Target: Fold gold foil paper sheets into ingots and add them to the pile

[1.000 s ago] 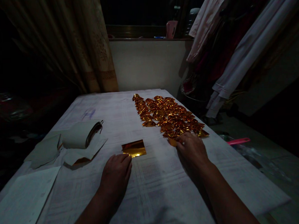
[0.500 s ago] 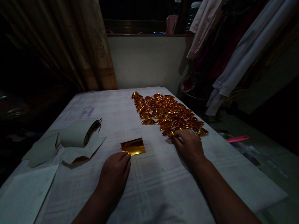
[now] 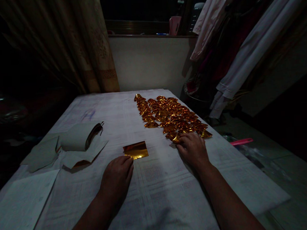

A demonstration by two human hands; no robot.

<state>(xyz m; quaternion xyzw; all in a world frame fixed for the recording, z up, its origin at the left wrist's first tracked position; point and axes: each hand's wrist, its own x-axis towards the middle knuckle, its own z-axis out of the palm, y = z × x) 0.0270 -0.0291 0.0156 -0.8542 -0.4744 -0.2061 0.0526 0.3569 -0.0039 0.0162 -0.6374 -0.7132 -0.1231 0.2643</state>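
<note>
A flat gold foil sheet (image 3: pixel 136 150) lies on the white cloth-covered table (image 3: pixel 160 193). My left hand (image 3: pixel 117 177) rests palm down just below it, fingers stretched out, fingertips touching the sheet's near left corner. My right hand (image 3: pixel 193 149) lies at the near end of a cluster of several folded gold foil pieces (image 3: pixel 170 117). Its fingers are curled down onto the nearest piece (image 3: pixel 173 137), pressing it to the table.
A stack of pale paper sheets (image 3: pixel 79 141) with curled tops sits at the left, more flat paper (image 3: pixel 21 204) at the near left corner. Curtain (image 3: pixel 70 47) behind, hanging clothes (image 3: pixel 242 48) to the right, a pink object (image 3: pixel 241 141) on the floor.
My right hand slid forward with a folded gold piece and set it against the near end of the cluster. My left hand stayed by the flat sheet.
</note>
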